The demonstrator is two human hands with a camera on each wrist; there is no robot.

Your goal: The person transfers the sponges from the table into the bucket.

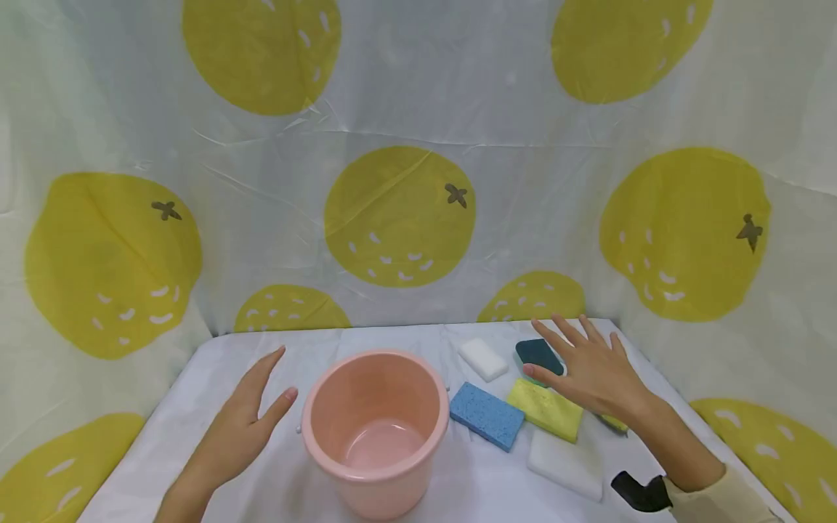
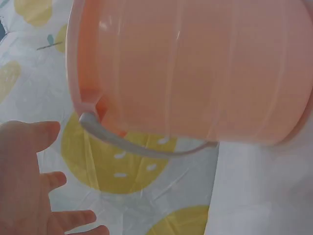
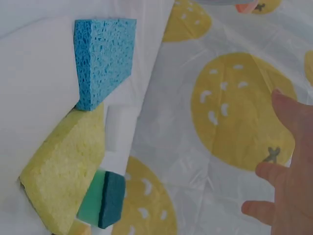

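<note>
A pink plastic bucket [image 1: 375, 428] with a grey handle [image 2: 142, 147] stands on the white-covered table [image 1: 261, 349]. My left hand [image 1: 245, 421] hovers open just left of the bucket [image 2: 195, 68], fingers straight, holding nothing. To the bucket's right lie a blue sponge [image 1: 487, 415], a yellow sponge [image 1: 545, 409], a green-and-dark sponge [image 1: 538, 354] and two white sponges [image 1: 482, 358] [image 1: 566, 463]. My right hand [image 1: 585, 367] is spread open above the yellow and dark sponges; contact is unclear. The right wrist view shows the blue sponge [image 3: 102, 58], yellow sponge [image 3: 66, 181] and green sponge [image 3: 105, 200].
A curtain printed with large yellow fruits [image 1: 399, 214] closes off the back and both sides of the table. Another yellowish sponge [image 1: 615, 423] peeks out under my right wrist. The table's front edge is out of view.
</note>
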